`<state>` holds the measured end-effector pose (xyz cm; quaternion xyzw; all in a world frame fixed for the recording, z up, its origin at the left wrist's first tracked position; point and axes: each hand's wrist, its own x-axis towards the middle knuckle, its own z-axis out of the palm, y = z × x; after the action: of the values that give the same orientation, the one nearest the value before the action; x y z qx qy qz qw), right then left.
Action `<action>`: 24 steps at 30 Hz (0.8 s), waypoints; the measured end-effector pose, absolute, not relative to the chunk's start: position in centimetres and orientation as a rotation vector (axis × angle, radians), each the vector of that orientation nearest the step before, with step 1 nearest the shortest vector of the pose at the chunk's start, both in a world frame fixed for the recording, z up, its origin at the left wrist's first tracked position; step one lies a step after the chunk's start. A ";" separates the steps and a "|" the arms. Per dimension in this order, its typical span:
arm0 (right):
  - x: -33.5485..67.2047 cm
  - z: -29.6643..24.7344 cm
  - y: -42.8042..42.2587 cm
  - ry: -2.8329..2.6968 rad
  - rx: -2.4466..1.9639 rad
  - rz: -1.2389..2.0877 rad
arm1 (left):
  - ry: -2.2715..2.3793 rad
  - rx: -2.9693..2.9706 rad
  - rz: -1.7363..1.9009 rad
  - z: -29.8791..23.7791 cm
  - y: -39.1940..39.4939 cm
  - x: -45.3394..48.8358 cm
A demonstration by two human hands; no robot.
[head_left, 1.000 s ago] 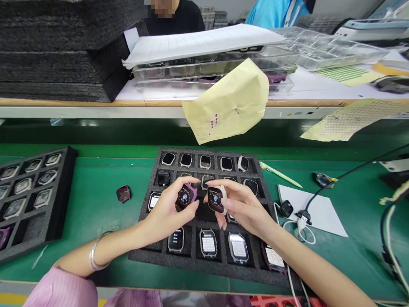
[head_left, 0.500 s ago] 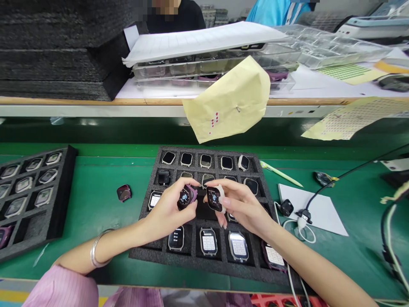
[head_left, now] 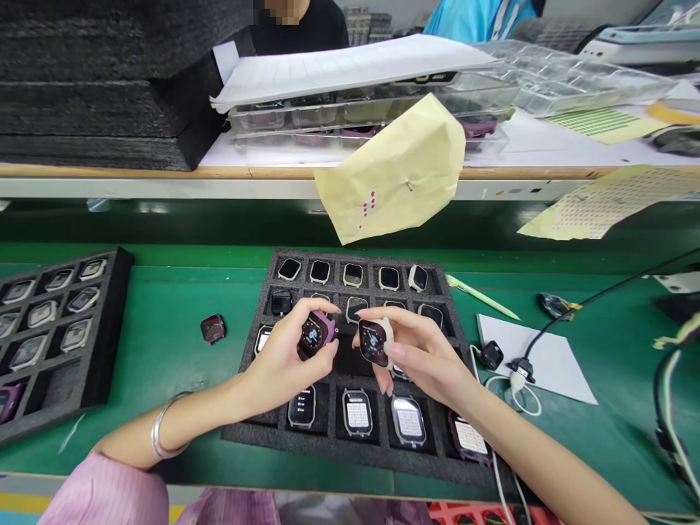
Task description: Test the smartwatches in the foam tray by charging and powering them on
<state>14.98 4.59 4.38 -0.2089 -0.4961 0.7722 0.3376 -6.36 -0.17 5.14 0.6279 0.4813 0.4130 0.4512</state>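
Between the thumb and fingers of my left hand point(head_left: 295, 350) is a purple smartwatch case point(head_left: 316, 333) without a strap, its round dial lit. My right hand point(head_left: 418, 346) pinches a light-coloured smartwatch case point(head_left: 374, 343) whose lit screen shows a similar dial. Both watches are held apart, over the middle of a black foam tray point(head_left: 339, 448). Several watch cases sit in the tray's compartments, among them a watch with a white lit screen point(head_left: 357, 413) and one with a dark menu screen point(head_left: 302, 406). My hands hide part of the middle rows.
A purple watch case point(head_left: 213, 329) lies on the green table, left of the tray. Another foam tray point(head_left: 101, 350) with watches stands further left. To the right are a green pen point(head_left: 484, 297), white paper point(head_left: 563, 372) and cables. Yellow paper point(head_left: 394, 175) hangs from the shelf above.
The two watches have moved slightly apart, the light one a little to the right and the purple one a little to the left. Both stay in hand.
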 end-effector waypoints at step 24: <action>14.3 3.7 4.5 -1.380 -0.763 2.043 | 0.959 0.917 0.939 3.9 0.3 -7.7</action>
<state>14.30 4.49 3.68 -0.2840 -0.5138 0.7608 0.2766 -7.72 0.28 3.94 0.4097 0.4284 0.4196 0.6874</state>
